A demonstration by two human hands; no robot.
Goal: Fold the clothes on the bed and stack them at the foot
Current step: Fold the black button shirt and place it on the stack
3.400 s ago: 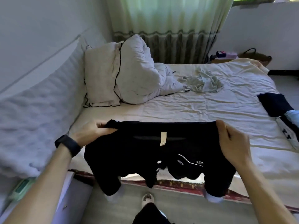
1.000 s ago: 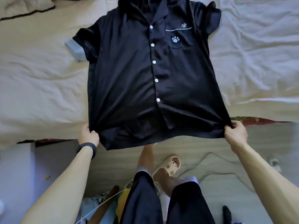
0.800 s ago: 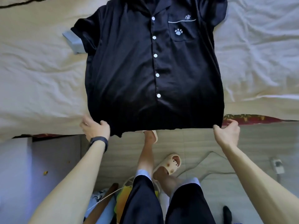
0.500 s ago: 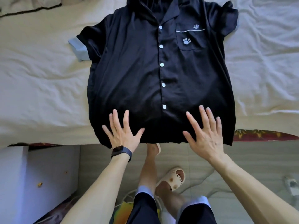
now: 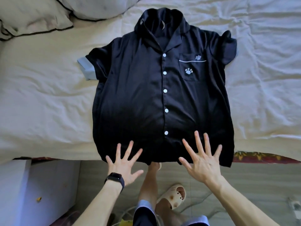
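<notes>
At the bed's near edge: left hand (image 5: 124, 162) and right hand (image 5: 202, 162) both flat and wide, fingers splayed, holding nothing. Fingertips lie over the hem (image 5: 162, 158) of the shirt (image 5: 146, 103); palms sit past the edge, above the floor (image 5: 244, 176). Whether they press or only skim, cannot tell. Watch (image 5: 114, 178) on the left wrist.

Change: a second ago each hand pinches a hem corner and pulls the cloth taut. Half a second ago both palms lie flat, higher up the front. Now they are down at the hem, which reads as a smoothing stroke run toward the body. Shirt lies front up, buttoned, collar away, mostly smooth; hem hangs a little over the edge. Sleeve on the left side lies out flat, blue cuff (image 5: 86, 67) showing; the right one is bunched at the shoulder.

Reading: spreading looks finished, folding proper not begun. Sleeves go in next, likely; the bunched one wants straightening first. No stack in view.

Surface: pale sheet (image 5: 40, 95), creased and soft; slick cloth may slide on it. Pillow (image 5: 32, 15) top left. Below: floor, a slipper (image 5: 174, 197) on one foot, a pale cabinet (image 5: 16, 185) at left.
</notes>
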